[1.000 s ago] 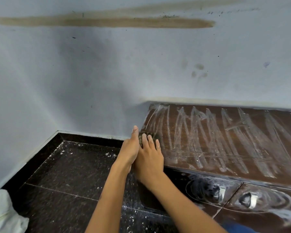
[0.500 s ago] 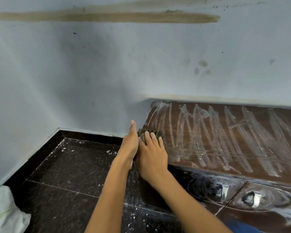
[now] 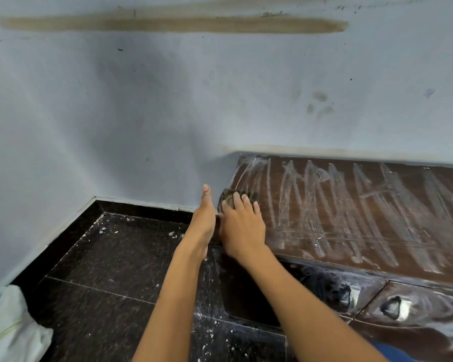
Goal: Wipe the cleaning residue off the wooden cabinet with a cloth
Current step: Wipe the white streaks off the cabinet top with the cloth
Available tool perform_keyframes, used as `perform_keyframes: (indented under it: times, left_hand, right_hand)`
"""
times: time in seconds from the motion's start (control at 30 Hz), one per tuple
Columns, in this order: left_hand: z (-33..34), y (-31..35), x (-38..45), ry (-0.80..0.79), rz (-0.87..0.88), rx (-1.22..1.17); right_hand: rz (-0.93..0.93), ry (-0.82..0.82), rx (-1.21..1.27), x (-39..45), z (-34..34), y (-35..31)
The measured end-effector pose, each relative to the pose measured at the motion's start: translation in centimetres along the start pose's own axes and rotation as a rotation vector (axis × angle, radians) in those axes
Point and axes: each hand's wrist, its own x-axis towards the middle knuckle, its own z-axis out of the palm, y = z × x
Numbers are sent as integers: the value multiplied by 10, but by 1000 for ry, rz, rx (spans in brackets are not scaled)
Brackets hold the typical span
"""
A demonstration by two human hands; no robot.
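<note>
A low dark wooden cabinet [image 3: 364,218] stands against the wall on the right, its top streaked with white cleaning residue. My right hand [image 3: 242,226] lies flat on a dark cloth [image 3: 229,195] at the top's left end, fingers straight and pressing down. My left hand [image 3: 203,218] is held edge-on with straight fingers against the cabinet's left side, just beside the cloth. Most of the cloth is hidden under my right hand.
The cabinet front shows drawers with metal handles [image 3: 392,308], also smeared white. Dark speckled floor tiles [image 3: 110,270] with white flecks fill the left. A pale cloth or bag [image 3: 8,327] lies at the bottom left. The light blue wall [image 3: 141,113] meets the floor in the corner.
Both hands and the cloth have slid a little toward the wall along the cabinet's left end. The residue streaks look the same.
</note>
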Motion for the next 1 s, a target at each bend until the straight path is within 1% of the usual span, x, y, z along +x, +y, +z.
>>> perform_keyframes:
  times: [0.07,0.13,0.23,0.3,0.37,0.4,0.5,0.57,0.7,0.77,0.9,1.0]
  left_hand:
    - [-1,-3,-4,10,7,10]
    - [-3,-3,-7,6,12,20]
    - [-6,-1,-7,-26,15,15]
    - [-7,3,-2,-32,17,12]
    - [-5,4,1,-25,29,24]
    - [-3,4,2,-19,33,30]
    - [1,-1,-2,6,34,41]
    - [1,-3,-4,3,36,46]
    - [0,-2,-3,-17,28,54]
    - [0,0,2,-5,28,60]
    - [8,1,3,37,79,40]
    - [11,-2,-2,57,80,31]
  right_hand:
    - [63,-21,6,14,-4,1]
    - [86,-11,10,0,0,-4]
    - [58,102,7,-50,8,-16]
    - [49,140,40,-62,7,-18]
    - [-17,100,10,-46,5,-11]
    - [-21,52,37,-30,3,-6]
    - [56,-32,50,12,-5,1]
    - [79,-28,53,12,-4,0]
    - [60,71,10,-42,14,-10]
    - [43,52,10,-53,19,-13]
    - [12,-1,7,-17,8,-5]
    - [25,-15,50,4,-3,0]
